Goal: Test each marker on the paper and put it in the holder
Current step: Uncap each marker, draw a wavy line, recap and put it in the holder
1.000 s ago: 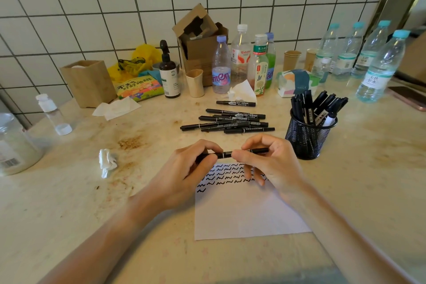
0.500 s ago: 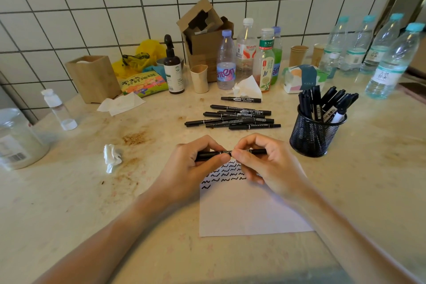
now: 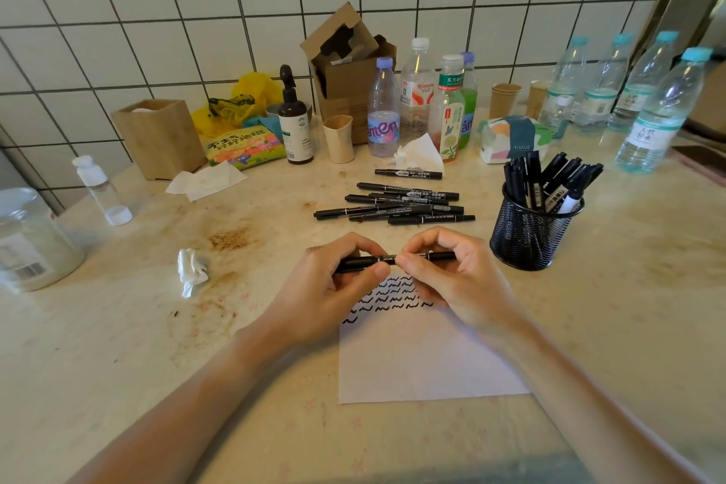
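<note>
Left hand (image 3: 334, 287): fingers curled, thumb and forefinger pinching one end of a black marker (image 3: 387, 260).
Right hand (image 3: 457, 279): fingers curled, thumb and forefinger pinching the marker's other half (fingertips of both hands nearly meet at its middle).
Forearms: both bare, reaching in from the bottom corners and converging toward the centre.
Height: hands held just above the surface.

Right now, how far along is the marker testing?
Partly done: several markers stand in the mesh holder, and squiggles fill the paper's top. Both hands, left and right, grip one marker above it. A pile of markers remains behind.
</note>
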